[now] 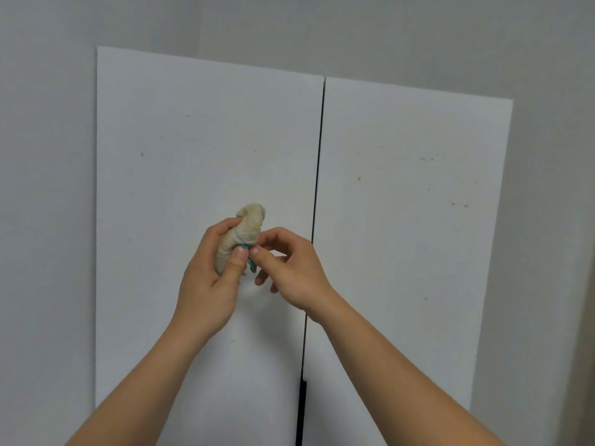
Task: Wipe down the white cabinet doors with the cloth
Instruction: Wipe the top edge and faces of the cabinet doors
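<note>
Two white cabinet doors fill the view, the left door [180, 162] and the right door [412, 194], split by a dark vertical gap [317, 194]. Small dark specks dot both doors. A bunched beige cloth [248, 226] with a teal edge is held up in front of the left door. My left hand [209, 278] grips the cloth's lower part, thumb pressed on it. My right hand [289, 268] pinches the teal edge between thumb and forefinger, its other fingers loosely curled. The cloth does not touch the door as far as I can tell.
Grey-white wall [48, 188] surrounds the doors on the left, top and right. A dark handle strip [302, 410] runs along the lower part of the gap between the doors.
</note>
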`<action>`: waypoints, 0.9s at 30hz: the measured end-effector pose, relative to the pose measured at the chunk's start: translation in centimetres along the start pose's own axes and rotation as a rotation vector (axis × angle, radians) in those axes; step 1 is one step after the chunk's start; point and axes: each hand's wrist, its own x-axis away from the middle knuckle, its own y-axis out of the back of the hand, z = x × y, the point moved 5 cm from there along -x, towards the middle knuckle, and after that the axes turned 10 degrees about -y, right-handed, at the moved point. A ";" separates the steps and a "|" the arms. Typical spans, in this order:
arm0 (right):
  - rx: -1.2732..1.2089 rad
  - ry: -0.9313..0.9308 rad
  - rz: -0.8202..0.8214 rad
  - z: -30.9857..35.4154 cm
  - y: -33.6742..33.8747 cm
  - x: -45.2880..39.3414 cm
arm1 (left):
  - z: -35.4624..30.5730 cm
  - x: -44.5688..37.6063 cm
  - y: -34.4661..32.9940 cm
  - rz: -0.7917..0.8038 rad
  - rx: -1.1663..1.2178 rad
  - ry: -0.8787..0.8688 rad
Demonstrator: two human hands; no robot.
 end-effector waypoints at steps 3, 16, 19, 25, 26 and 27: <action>0.018 0.048 0.005 1.2 1.2 -2.5 | 0.5 -2.7 -0.7 0.005 -0.030 -0.069; 0.461 0.460 -0.510 10.4 10.4 -11.2 | 0.2 -15.9 -2.0 -0.016 -0.694 -0.439; 0.650 0.620 -0.668 13.6 11.7 -13.5 | 0.4 -15.6 -3.2 0.057 -0.841 -0.568; 1.027 0.646 -0.769 17.7 12.4 -19.4 | 0.6 -16.4 -4.2 0.079 -0.969 -0.667; 1.067 0.623 -0.751 18.0 12.4 -20.3 | 0.6 -16.9 -4.2 0.071 -0.977 -0.675; 1.089 0.603 -0.725 18.1 12.5 -20.9 | 0.6 -17.4 -4.1 0.057 -0.975 -0.685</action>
